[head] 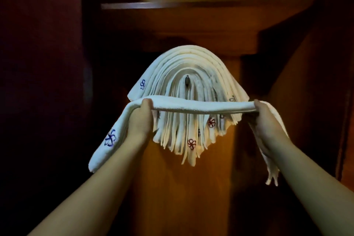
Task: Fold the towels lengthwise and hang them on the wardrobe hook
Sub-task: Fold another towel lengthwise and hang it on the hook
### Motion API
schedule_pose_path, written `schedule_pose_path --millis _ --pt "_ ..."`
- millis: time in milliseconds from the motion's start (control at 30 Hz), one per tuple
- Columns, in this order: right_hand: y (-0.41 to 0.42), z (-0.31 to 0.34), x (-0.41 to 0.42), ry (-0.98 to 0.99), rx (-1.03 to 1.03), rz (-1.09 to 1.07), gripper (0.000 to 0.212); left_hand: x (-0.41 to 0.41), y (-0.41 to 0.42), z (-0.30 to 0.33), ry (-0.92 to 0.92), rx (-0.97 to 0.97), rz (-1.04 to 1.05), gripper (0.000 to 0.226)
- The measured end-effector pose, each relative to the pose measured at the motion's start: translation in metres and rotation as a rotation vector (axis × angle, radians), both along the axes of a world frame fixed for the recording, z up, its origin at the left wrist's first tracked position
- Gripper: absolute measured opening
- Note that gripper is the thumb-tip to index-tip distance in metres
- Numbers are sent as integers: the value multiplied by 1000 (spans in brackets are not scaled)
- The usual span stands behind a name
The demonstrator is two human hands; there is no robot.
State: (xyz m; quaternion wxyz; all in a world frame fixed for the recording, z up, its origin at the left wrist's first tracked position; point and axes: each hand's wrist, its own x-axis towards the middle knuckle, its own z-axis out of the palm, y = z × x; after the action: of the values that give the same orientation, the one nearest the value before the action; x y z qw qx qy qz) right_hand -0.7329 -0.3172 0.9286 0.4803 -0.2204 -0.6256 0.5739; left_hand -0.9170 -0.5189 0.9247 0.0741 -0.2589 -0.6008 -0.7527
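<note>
While both your forearms reach up and forward, your left hand and right hand each curl their grip round a folded white towel, holding it stretched level between them. Its long axis runs left to right, straight across in front of the stack of hung towels. One end droops down past your left wrist, showing a blue embroidered mark; the other end hangs behind your right wrist, partly hidden. The stack drapes in an arch over the dark hook on the wooden wardrobe panel. Your fingers are mostly hidden behind the towel. The wardrobe's sides are too dark to make out.
</note>
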Motion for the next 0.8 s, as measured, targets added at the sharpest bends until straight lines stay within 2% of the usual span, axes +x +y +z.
schedule_pose_path --millis 100,233,367,400,500,567,667,733,800 --pt "28 18 -19 22 -5 -88 51 -24 3 26 147 -247 28 56" --pt "49 62 -42 24 115 -174 46 -51 4 68 279 -328 -26 67" --pt "69 112 -67 80 162 -242 59 -84 11 114 229 -114 -253 71" --pt "71 126 -74 94 160 -236 55 -95 14 126 218 -51 -295 73" --pt "77 164 -88 124 163 -184 42 -137 19 159 241 -23 -349 84" --pt "80 188 -101 139 188 -158 53 -162 24 179 223 1 -353 90" --pt "113 214 -119 165 223 -96 82 -187 33 204 196 100 -377 93" --pt "136 228 -129 206 247 -71 80 -197 39 215 216 148 -433 91" --pt "124 233 -128 238 238 -57 77 -201 44 224 196 220 -428 80"
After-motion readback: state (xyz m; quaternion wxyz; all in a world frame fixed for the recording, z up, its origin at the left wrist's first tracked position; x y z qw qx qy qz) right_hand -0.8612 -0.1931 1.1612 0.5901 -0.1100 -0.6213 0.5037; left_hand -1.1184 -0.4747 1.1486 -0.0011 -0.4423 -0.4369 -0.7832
